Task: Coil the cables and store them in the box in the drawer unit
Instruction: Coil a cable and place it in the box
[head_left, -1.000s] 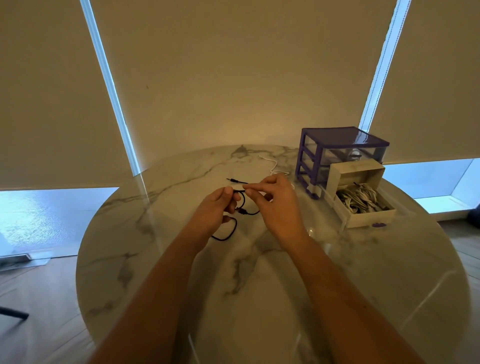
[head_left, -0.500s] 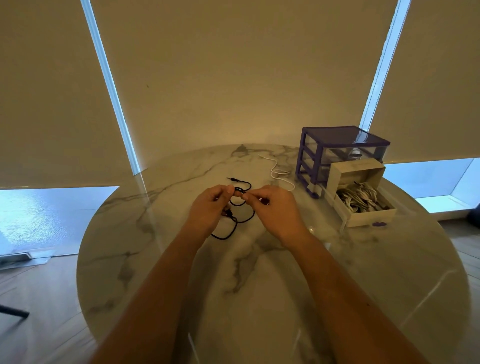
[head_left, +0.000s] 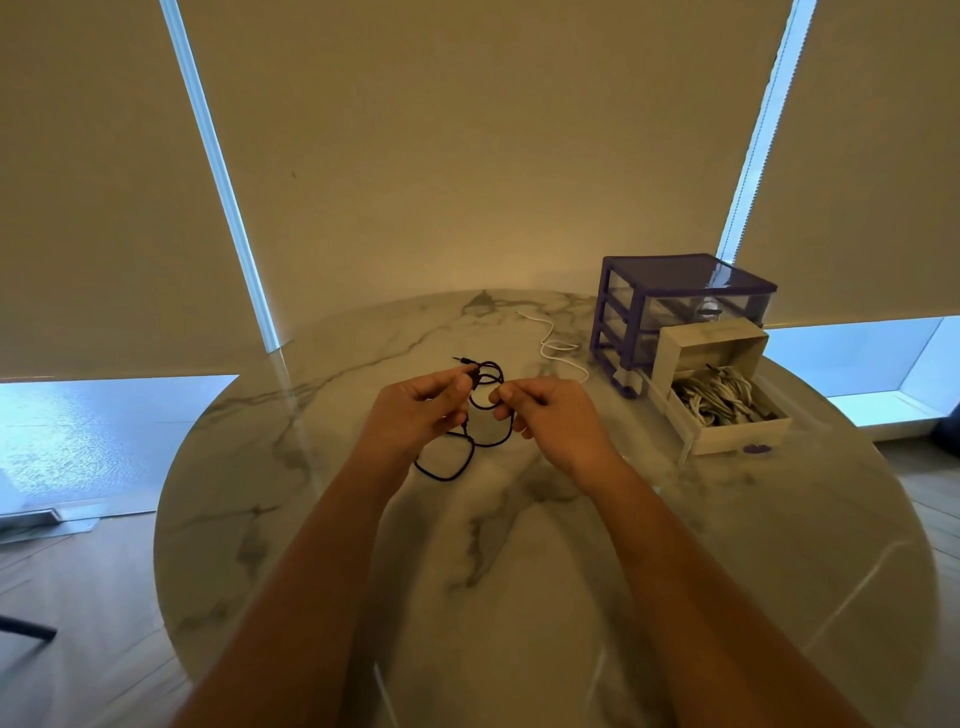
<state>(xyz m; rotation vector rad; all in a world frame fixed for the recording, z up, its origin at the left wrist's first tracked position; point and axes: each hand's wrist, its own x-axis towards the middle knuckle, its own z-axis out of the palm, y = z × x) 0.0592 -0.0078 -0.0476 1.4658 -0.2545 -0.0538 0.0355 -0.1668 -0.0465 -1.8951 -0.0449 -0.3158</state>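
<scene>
Step in hand: winding the thin black cable with a slim metal jack plug into loops, judged from the loops gathered between the two hands above the desk.
Left hand: the left hand has its fingers curled and pinches the gathered loops at their upper left, close to the plug end that sticks out beyond it.
Right hand: the right hand pinches the cable between thumb and forefinger at the right side of the loops, the other fingers curled under.
How to do it well: keep the left pinch fixed as the anchor, let the right hand feed each new turn at the same size as the last, and draw in the slack tail hanging below so it does not snag or twist.
Risk: the cable looks springy and thin; loosening either pinch would likely let the loops open out.
Cable's look: dark, fine, several uneven round loops, one longer loop drooping to the round white marble-patterned desk.
Where it goes: the open white cardboard box, already holding a bundle of white cables, sits in the pulled-out drawer of the small purple-framed clear plastic drawer unit, well to the right of the hands.
Still loose: a thin white cable lies uncoiled on the desk just left of the unit.
</scene>
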